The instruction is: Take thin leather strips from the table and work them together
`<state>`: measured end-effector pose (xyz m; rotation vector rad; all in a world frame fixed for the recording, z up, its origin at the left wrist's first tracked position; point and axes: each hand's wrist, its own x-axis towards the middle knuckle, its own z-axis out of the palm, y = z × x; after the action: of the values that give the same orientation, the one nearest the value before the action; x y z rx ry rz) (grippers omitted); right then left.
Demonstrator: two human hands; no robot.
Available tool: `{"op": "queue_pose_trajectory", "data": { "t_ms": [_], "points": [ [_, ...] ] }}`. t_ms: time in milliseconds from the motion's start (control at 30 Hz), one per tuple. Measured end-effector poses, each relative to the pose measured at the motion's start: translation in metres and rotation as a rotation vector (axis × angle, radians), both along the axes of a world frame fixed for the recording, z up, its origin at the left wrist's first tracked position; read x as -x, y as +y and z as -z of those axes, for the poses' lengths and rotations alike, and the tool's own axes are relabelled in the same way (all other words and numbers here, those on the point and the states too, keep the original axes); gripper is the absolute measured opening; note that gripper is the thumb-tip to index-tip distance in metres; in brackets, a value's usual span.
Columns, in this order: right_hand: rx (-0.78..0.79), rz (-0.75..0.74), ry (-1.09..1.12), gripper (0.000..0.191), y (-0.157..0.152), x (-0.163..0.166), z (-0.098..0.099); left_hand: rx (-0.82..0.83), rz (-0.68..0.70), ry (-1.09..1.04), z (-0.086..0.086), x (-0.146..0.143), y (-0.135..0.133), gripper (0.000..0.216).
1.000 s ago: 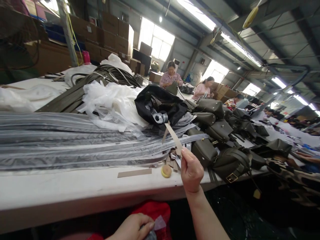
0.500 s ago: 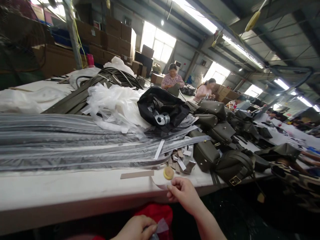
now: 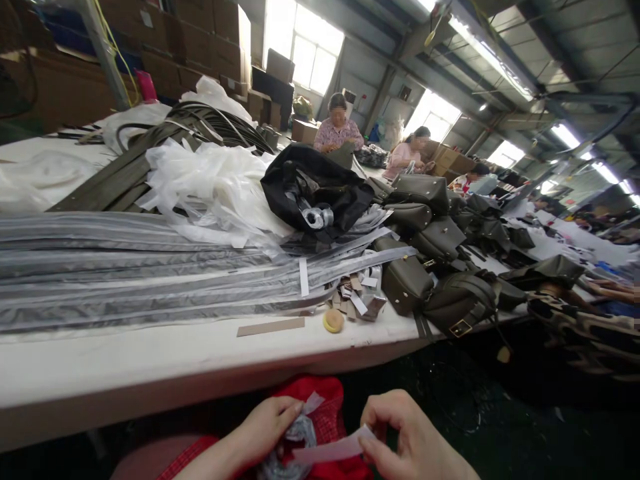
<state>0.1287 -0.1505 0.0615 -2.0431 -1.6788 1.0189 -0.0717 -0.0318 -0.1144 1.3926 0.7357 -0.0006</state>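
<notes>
Low in the view, over my lap, my right hand [image 3: 407, 437] pinches one end of a thin pale strip [image 3: 333, 450]. The strip runs left toward my left hand [image 3: 260, 433], whose fingers are closed on a greyish plastic-wrapped piece [image 3: 295, 433] with a small clear flap sticking up. Both hands hover below the white table's front edge [image 3: 200, 373], above red fabric [image 3: 320, 400].
On the table lie long grey wrapped straps [image 3: 125, 280], a tan strip [image 3: 270, 327], a small yellow roll [image 3: 333, 321], cardboard bits [image 3: 357, 297], white plastic [image 3: 210, 193], a black bag [image 3: 315, 190] and several olive bags [image 3: 425, 267]. People sit working at the far end [image 3: 340, 130].
My right hand dropped from above the table edge to my lap, now with a pale strip in it and close to my left hand. The view tilted down a little.
</notes>
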Motion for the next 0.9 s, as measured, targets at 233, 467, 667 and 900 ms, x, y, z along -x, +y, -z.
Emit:
{"op": "queue_pose_trajectory", "data": {
  "t_ms": [233, 467, 667, 900],
  "points": [
    [-0.123, -0.095, -0.138, 0.006, -0.001, 0.020, 0.036, 0.081, -0.044, -0.006, -0.009, -0.001, -0.002, 0.072],
    [-0.363, -0.374, -0.282, 0.005, -0.004, 0.041, 0.104, 0.188, -0.014, -0.099, -0.015, 0.000, -0.002, 0.069],
    [-0.511, -0.234, -0.263, 0.010, 0.002, 0.049, 0.102, 0.142, 0.056, -0.162, -0.035, 0.000, -0.001, 0.045],
    [-0.306, 0.215, 0.114, 0.006, 0.018, 0.045, 0.110, -0.037, 0.155, -0.137, -0.048, -0.001, -0.012, 0.034]
  ]
}}
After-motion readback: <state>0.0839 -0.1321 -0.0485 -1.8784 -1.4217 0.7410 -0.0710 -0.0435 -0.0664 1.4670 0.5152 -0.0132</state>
